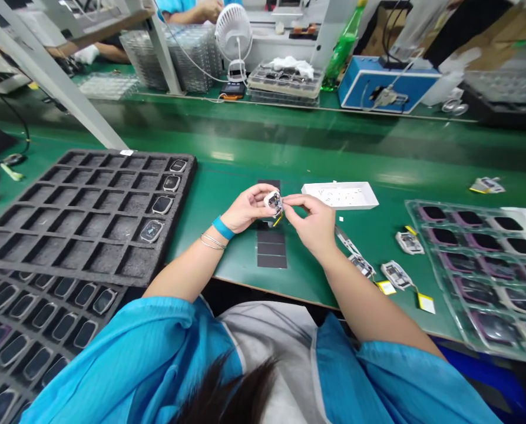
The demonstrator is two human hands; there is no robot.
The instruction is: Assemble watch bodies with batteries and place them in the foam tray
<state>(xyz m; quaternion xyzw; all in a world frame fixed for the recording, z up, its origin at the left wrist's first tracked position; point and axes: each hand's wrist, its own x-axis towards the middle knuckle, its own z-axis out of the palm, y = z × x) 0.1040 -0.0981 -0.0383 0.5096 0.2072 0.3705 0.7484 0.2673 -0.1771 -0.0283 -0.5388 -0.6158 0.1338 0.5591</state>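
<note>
My left hand point(245, 209) and my right hand point(312, 221) meet above the green table point(289, 153), both pinched on a small white watch-like module point(274, 203) with a yellow tab hanging under it. The left fingers wrap its left side. The right thumb and forefinger press on its right edge. Under the hands lie dark rectangular strips point(271, 247). A blue band and thin bangles circle my left wrist.
A black foam tray point(86, 212) at left holds several watch cases in its right column. A white shallow tray point(340, 195) sits right of the hands. Loose modules point(395, 274) and a clear blister tray point(479, 271) lie at right. Another person's arms, a fan and boxes are at the back.
</note>
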